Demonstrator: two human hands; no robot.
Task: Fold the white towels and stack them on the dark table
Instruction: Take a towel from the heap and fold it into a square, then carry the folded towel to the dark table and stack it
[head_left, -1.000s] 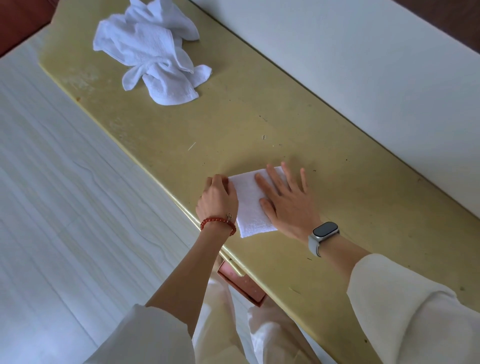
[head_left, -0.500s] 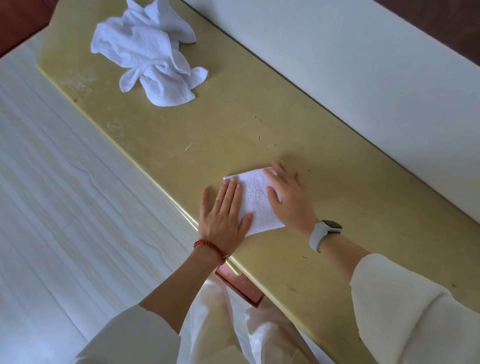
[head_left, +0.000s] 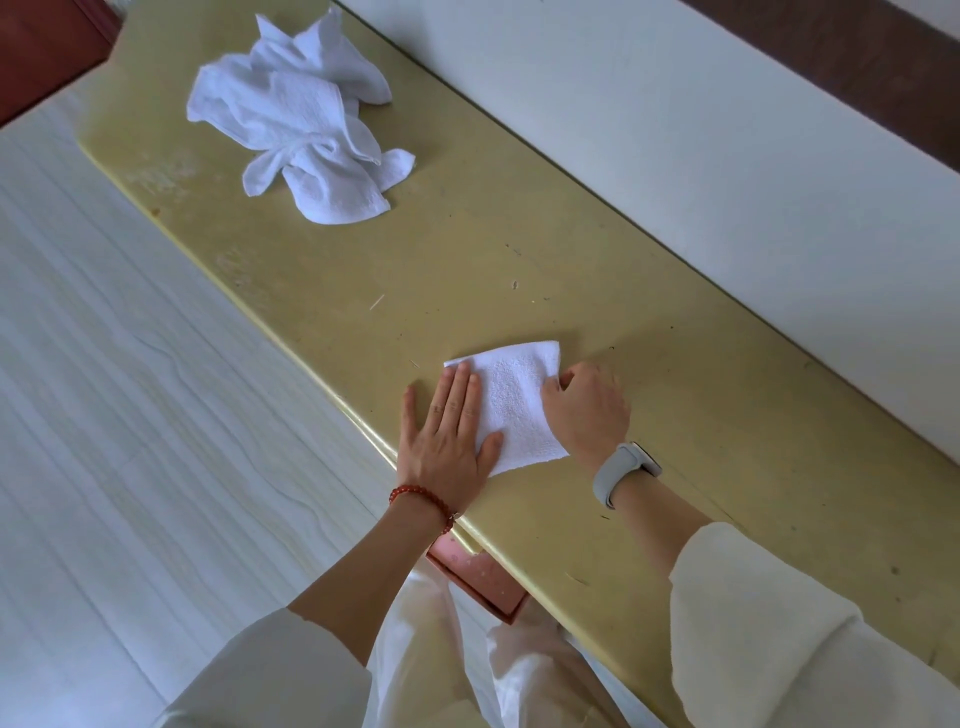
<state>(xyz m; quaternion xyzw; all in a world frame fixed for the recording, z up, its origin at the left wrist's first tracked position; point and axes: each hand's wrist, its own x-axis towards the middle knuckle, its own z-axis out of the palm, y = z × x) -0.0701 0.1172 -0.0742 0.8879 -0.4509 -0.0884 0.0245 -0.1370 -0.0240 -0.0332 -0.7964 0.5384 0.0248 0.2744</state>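
folded towel (head_left: 519, 402) on yellow table (head_left: 571, 249), left hand (head_left: 447, 441) flat on it, right hand (head_left: 587, 410) pinching its edge

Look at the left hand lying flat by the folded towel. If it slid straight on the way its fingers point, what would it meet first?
Probably nothing close: the left hand points along bare yellow tabletop beside the folded towel. The crumpled towel pile seems to lie left of that line.
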